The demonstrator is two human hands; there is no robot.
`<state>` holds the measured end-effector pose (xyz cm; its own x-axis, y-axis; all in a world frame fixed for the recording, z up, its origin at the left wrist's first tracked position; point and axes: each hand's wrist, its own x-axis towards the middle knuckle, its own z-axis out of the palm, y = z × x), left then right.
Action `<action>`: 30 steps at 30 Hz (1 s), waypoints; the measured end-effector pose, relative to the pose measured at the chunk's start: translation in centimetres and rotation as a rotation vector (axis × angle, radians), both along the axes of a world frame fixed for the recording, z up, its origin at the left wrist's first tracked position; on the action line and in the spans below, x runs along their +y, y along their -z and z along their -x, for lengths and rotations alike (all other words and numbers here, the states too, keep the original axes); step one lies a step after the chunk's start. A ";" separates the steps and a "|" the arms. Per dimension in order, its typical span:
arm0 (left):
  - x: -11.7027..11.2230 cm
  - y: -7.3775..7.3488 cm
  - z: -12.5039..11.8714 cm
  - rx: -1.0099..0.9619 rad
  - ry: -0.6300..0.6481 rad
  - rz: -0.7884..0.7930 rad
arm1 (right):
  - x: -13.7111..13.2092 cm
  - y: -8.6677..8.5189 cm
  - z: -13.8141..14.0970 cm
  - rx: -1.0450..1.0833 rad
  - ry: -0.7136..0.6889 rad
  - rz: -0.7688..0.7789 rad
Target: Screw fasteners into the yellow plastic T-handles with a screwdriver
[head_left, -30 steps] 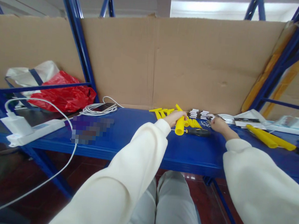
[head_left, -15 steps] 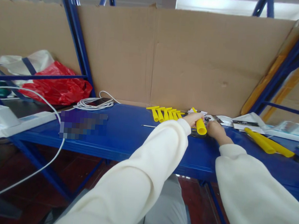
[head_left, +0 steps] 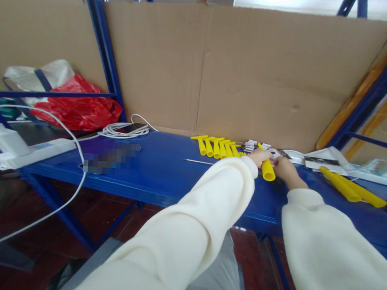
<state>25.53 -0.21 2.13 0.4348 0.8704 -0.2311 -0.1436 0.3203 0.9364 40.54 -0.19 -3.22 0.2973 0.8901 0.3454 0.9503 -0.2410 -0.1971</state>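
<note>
While one yellow piece (head_left: 268, 172) in left hand (head_left: 259, 157), two yellow tubes (head_left: 341, 185) rightward.

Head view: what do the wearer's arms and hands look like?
Left sleeve and right sleeve: off-white, long, loose, with snug cuffs. No markings visible on them. Left hand and right hand: bare, no gloves.

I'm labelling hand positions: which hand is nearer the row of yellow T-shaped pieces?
Left. The left hand, holding another yellow piece, is just right of the row of yellow pieces; the right hand is farther right, beyond that held piece.
</note>
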 end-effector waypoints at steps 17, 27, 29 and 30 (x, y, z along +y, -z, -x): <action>2.2 -3.3 10.9 0.276 -0.074 -0.331 | -0.7 -0.7 1.4 -0.077 -0.117 0.108; 1.6 -2.5 23.3 0.343 -0.331 -0.538 | -1.2 -2.2 3.1 0.055 -0.282 0.021; 1.3 -1.9 24.5 0.348 -0.371 -0.511 | -1.7 -2.6 4.0 0.047 -0.321 0.018; 1.1 -1.5 24.9 0.354 -0.382 -0.496 | -2.0 -2.7 4.5 0.026 -0.344 0.015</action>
